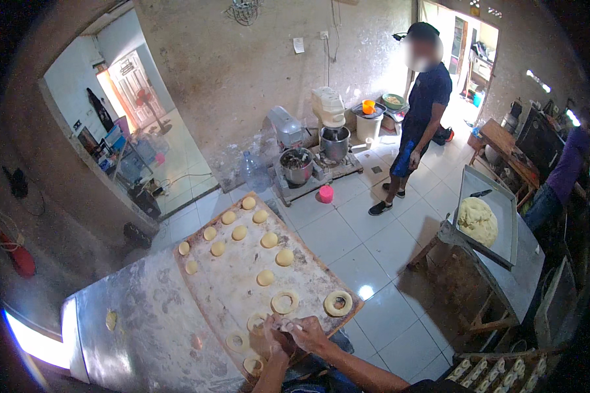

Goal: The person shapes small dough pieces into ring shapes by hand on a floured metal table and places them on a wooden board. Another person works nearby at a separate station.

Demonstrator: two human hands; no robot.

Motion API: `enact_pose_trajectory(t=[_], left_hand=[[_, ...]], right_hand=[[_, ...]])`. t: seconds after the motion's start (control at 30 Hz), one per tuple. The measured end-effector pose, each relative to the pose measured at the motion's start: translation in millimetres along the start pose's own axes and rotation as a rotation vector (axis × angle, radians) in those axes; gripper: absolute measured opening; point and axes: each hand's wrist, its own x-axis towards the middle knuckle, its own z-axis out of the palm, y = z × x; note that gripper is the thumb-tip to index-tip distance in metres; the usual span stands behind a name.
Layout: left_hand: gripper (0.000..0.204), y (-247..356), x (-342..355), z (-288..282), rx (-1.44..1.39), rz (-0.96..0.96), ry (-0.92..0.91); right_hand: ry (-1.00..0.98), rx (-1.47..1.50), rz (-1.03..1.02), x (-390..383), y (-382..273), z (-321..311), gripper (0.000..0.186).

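Evidently, my right hand (309, 333) pinches a pale dough piece (288, 325) above the near edge of the floured tabletop (226, 285); my left hand (277, 338) meets it, its closure too blurred to tell. I judge the dough soft, light, easily torn, best held gently round its outside.

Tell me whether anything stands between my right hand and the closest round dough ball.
Yes: a dough ring lies on the floured board between your right hand and that dough ball. It lies flat, so reaching over looks possible.
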Motion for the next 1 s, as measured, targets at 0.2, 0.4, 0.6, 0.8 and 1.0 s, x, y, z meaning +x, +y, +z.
enact_pose_trajectory(t=[0.2,0.4,0.6,0.8,1.0], left_hand=[[0.025,98.6,-14.2,38.8,0.375,0.115,0.04],[0.033,123.0,-3.4,55.2,0.461,0.214,-0.129],[0.04,113.1,12.4,74.5,0.162,0.101,-0.04],[0.045,122.4,10.6,74.9,-0.195,-0.181,-0.005],[0.039,129.2,29.0,70.8,0.496,-0.042,-0.237]], right_hand=[[-0.033,-0.087,0.075,1.0,21.7,-13.9,0.049],[-0.055,-0.115,0.167,6.1,29.7,-31.3,0.053],[-0.007,-0.244,-0.035,9.1,49.4,-40.7,0.041],[0.108,-0.889,-0.452,-4.4,88.8,-39.3,0.041],[0.003,0.166,-0.088,5.5,57.9,-63.6,0.03]])
